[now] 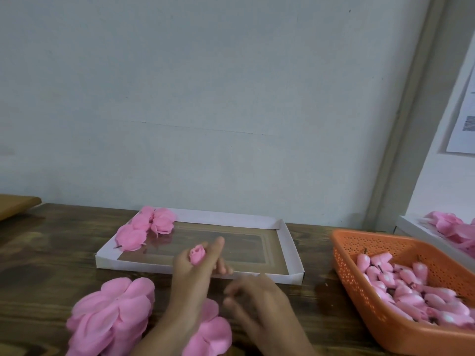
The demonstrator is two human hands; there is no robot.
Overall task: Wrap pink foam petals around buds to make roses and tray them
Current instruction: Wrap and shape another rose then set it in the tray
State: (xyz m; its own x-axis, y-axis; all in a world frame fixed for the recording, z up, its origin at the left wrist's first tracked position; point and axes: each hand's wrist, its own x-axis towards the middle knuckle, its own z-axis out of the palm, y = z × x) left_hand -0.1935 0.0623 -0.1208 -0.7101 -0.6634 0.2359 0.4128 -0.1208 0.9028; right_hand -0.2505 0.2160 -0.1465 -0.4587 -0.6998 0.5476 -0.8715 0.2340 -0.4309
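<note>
Head view. Your left hand [195,271] is raised over the near edge of the tray [128,263], with the fingers curled around a bud [197,255]. Only the bud's pink tip shows above the grip.

Your right hand [257,299] is just in front of the tray and blurred. Its fingers look bent, but I cannot tell whether they hold anything.

A few finished roses [146,227] lie in the tray's far-left corner. The loose petals [113,314] are stacked in front of the tray to the left, and more lie under your wrists. The spare buds [411,291] fill a basket [359,299] to the right of the tray.

Assessment: the foam looks very light, soft and easily creased. Pinch the bud low, at its base or stem, so the tip stays free. Lift each petal by its edge with light pressure. A hard squeeze would probably dent it.
</note>
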